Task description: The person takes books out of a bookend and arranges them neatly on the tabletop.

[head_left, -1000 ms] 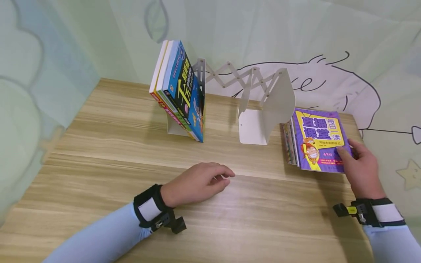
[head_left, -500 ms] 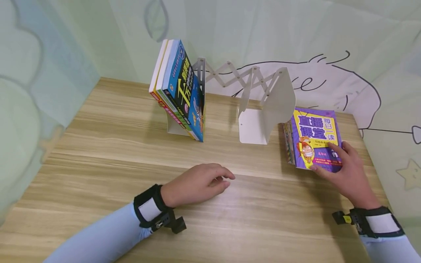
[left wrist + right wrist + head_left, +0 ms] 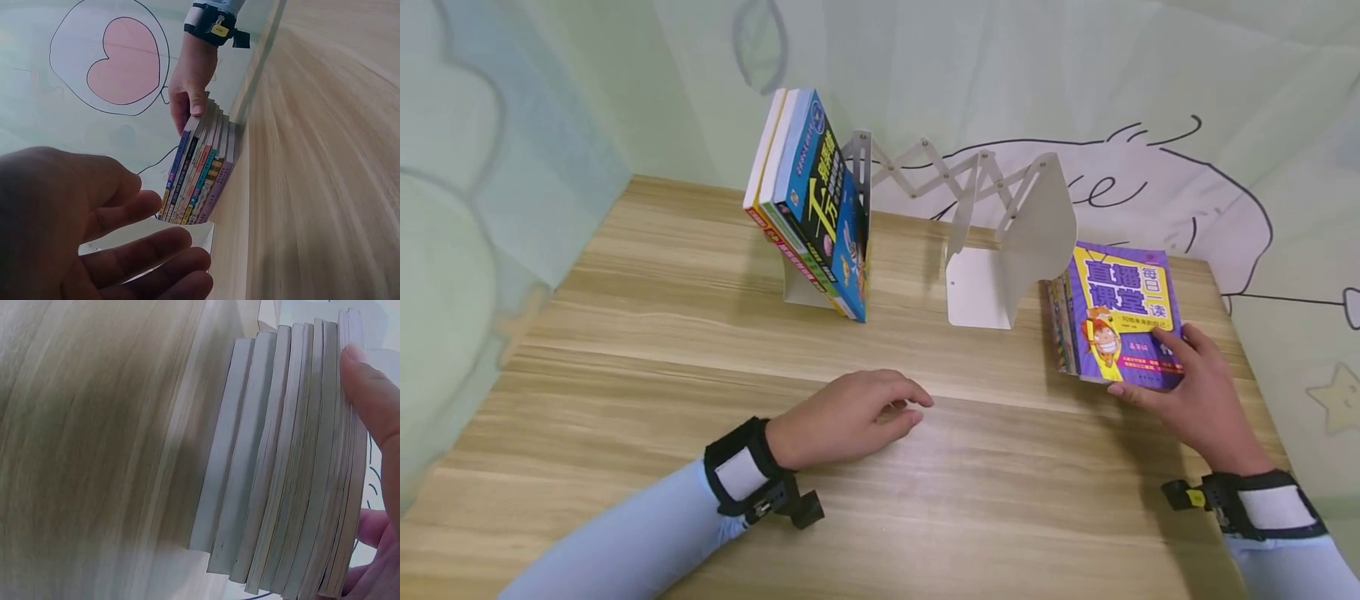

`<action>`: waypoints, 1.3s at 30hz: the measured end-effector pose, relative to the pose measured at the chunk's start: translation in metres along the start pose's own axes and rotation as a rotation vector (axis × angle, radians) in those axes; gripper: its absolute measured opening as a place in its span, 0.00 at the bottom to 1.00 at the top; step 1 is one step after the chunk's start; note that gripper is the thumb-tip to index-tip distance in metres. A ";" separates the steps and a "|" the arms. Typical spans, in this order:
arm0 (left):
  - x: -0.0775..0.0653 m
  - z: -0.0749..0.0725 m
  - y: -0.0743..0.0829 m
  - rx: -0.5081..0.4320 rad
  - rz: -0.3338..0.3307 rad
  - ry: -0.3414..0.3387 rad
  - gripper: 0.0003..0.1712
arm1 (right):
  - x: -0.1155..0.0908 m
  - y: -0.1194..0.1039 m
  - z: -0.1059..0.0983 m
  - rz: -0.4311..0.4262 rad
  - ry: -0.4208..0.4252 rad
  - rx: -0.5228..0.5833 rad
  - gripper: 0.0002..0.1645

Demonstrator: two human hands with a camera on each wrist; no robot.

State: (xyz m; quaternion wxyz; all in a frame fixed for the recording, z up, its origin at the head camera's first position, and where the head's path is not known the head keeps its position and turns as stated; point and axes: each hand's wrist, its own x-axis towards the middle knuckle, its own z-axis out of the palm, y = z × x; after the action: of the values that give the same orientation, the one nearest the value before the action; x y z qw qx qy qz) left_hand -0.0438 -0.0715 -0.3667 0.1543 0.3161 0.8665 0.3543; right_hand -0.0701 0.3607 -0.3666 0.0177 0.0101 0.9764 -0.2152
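A pile of thin books [image 3: 294, 456] lies flat on the table at the right, spines facing left. Topmost is a purple book [image 3: 1120, 308] with a yellow panel and a cartoon child on its cover. My right hand [image 3: 1210, 404] spans its near right corner. The thumb touches the near page edges, one finger rests on the cover and another lies at the right edge. My left hand [image 3: 857, 417] lies relaxed at the table's middle, fingers loosely bent and holding nothing. In the left wrist view, the book spines [image 3: 197, 178] show beyond its fingers.
Left of the pile stands a white expandable metal bookend [image 3: 1037, 221], its scissor lattice [image 3: 925, 171] stretched along the wall. Several upright books [image 3: 820, 208] lean in its left end. A printed cloth wall [image 3: 1000, 67] backs the wooden table [image 3: 700, 333].
My right hand has let go of the purple book's right edge and shifted left round its near corner. The purple book has settled leftward and squarer on the pile. My left hand has stayed put.
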 end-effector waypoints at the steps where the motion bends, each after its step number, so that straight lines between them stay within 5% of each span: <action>1: 0.000 -0.001 0.000 -0.002 -0.006 0.010 0.16 | 0.000 0.000 0.000 -0.001 0.000 -0.002 0.66; 12: -0.001 -0.018 -0.004 0.082 -0.028 0.218 0.16 | -0.011 -0.007 0.003 0.054 0.055 0.022 0.59; 17: -0.003 -0.028 -0.001 0.116 -0.029 0.294 0.16 | -0.018 -0.015 0.004 0.040 0.170 0.053 0.47; 24: -0.007 -0.034 0.003 0.129 -0.016 0.399 0.18 | -0.025 -0.048 0.013 -0.180 0.390 0.149 0.33; 31: -0.010 -0.035 0.002 0.116 -0.008 0.404 0.18 | -0.032 -0.086 0.027 -0.386 0.288 0.200 0.27; 39: -0.012 -0.031 -0.001 0.108 0.009 0.399 0.18 | -0.038 -0.120 0.040 -0.488 0.124 0.261 0.23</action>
State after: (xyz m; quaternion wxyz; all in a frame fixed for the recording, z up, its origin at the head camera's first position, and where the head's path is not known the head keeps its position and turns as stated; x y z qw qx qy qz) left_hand -0.0507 -0.0956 -0.3447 -0.0391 0.2512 0.8962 0.3636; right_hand -0.0343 0.2346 -0.3508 -0.0961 -0.2101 0.9131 -0.3360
